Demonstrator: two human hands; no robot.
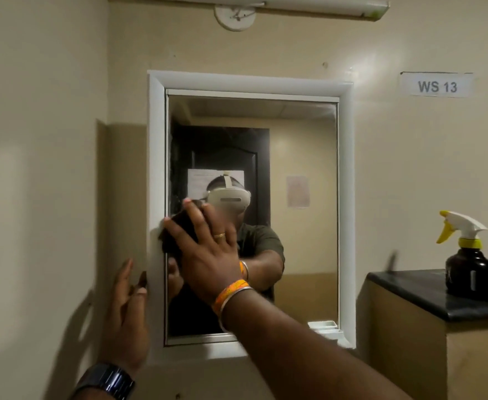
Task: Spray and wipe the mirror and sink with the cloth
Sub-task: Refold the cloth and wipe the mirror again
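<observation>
Right hand [205, 249] presses dark cloth [176, 235] under flat, spread fingers [192, 217] against mirror [294, 226].

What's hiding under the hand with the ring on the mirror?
A dark cloth sits under the right hand, pressed flat against the mirror near its left edge. Only the cloth's left part peeks out; the rest is covered by the hand.

From my feed the room reads dim and warm, the light yellowish — soft glare patches sit on the wall [381, 157] to the right of the mirror [294, 197]. My left hand [127, 316] throws a broad shadow down the wall beside the frame. The right hand [205, 246] is slightly motion-smeared, and straight lines bow near the edges — wide-angle distortion.
</observation>
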